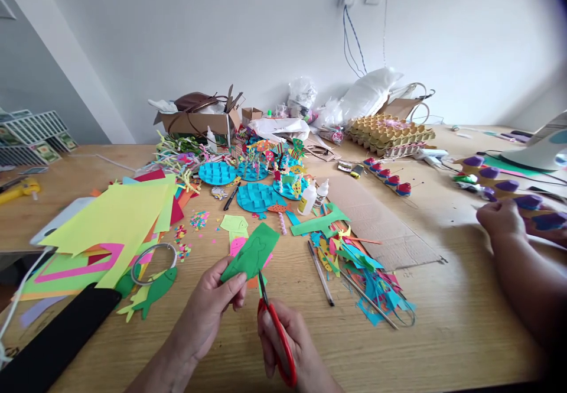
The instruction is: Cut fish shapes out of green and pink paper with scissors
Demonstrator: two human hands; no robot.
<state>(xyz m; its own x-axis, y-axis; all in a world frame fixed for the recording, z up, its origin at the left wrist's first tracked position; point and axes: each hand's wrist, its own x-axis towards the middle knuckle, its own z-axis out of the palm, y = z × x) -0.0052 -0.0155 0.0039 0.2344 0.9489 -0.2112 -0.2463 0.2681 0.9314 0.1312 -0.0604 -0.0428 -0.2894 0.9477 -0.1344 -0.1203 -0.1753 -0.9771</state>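
My left hand [211, 307] is closed in a pinch on a green paper piece [251, 252] with a pencilled outline, held above the wooden table [443, 328]. My right hand [290, 346] is wrapped around red-handled scissors [277, 331], whose blades point up and meet the lower edge of the green paper. Under the paper lie pink and pale yellow scraps [234, 230]. A green paper fish cutout [153, 292] lies on the table left of my left hand.
Coloured paper sheets [113, 221] pile at the left, with a wire ring [153, 261]. Blue discs [259, 196], glue bottles [308, 198], pencils [321, 275] and scraps [363, 269] fill the middle. Egg trays [390, 133] and a box [199, 121] stand at the back. Another person's hand [502, 218] rests at the right.
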